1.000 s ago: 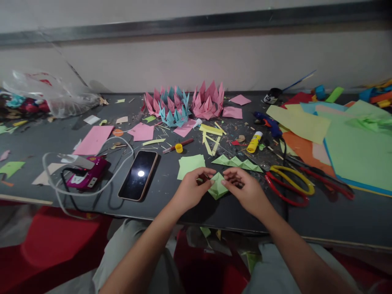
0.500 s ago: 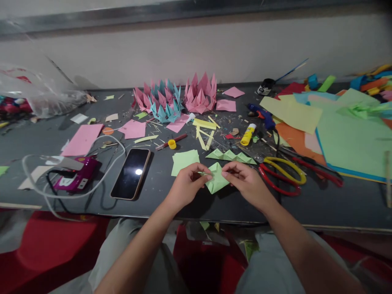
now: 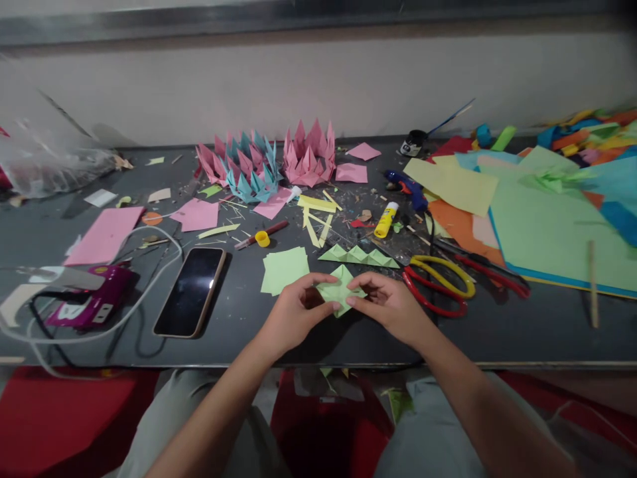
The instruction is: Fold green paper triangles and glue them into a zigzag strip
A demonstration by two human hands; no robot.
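Observation:
A small creased square of light green paper [image 3: 342, 287] is held between my two hands, just above the table's front part. My left hand [image 3: 297, 309] grips its left side, the thumb on the lower face. On the right side, my right hand [image 3: 391, 307] pinches it with thumb and fingers. Behind the paper lies a row of folded green paper pieces [image 3: 358, 256]. A stack of green paper squares [image 3: 285, 269] sits beyond my left hand. Scissors with red and yellow handles [image 3: 440, 285] lie to the right of my right hand.
Pink and blue folded-paper flowers [image 3: 253, 169] stand at the back by a pink one [image 3: 309, 159]. A glue stick [image 3: 386, 220] and a glue gun [image 3: 407, 187] lie right of centre. A phone [image 3: 190, 292] and a purple power strip [image 3: 89, 302] with cables are left. Coloured sheets [image 3: 562, 226] cover the right.
My thumbs have moved down the green paper toward its lower corner, and my fingers have spread along its sides. The view has shifted slightly to the right.

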